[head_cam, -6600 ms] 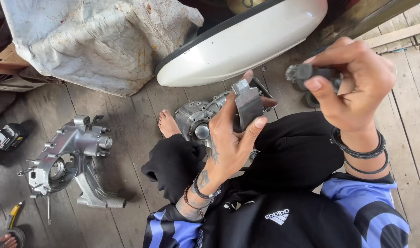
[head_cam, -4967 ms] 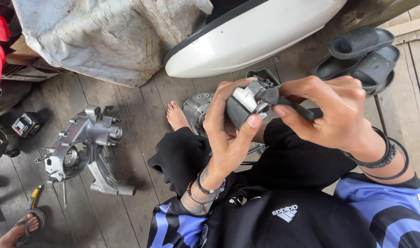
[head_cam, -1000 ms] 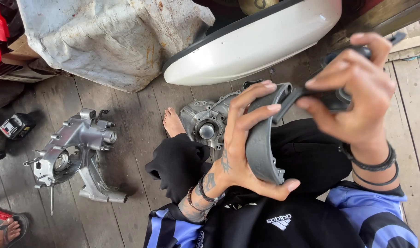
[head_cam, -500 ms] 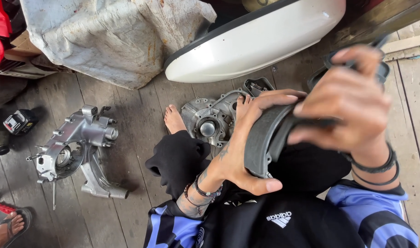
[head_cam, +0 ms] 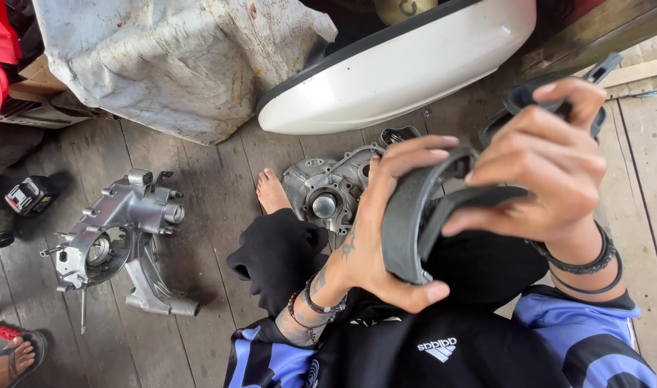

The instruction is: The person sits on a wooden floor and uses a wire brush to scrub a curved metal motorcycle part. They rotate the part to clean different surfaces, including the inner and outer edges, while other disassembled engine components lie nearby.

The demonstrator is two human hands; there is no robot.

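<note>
- The left hand [head_cam: 375,237] has its grip closed round a curved grey brake shoe [head_cam: 400,223], thumb under the lower end and fingers hooked over the upper end.
- The shoe is held up over the person's lap, above the black trousers [head_cam: 285,255], standing roughly upright with its curved face towards the camera.
- The right hand [head_cam: 544,172] has its grip closed on a dark tool [head_cam: 486,197]; its far end meets the inner side of the shoe, and its handle is hidden under the fingers, so what kind of tool it is I cannot tell for sure, perhaps a brush.
- Both wrists wear dark bands, and the sleeves are blue and black.
- On the wooden floor [head_cam: 199,165] just beyond the knee lies a grey engine cover [head_cam: 328,190], beside the person's bare foot [head_cam: 269,192].
- Well apart to the left sits a silver engine casing [head_cam: 116,237], with a small black battery [head_cam: 30,195] further left.
- A white curved panel [head_cam: 393,68] and a stained grey sheet [head_cam: 177,57] lie along the top.
- Black sandals [head_cam: 508,115] show behind the right hand.
- Another person's sandalled foot [head_cam: 8,359] is at the bottom left corner.
</note>
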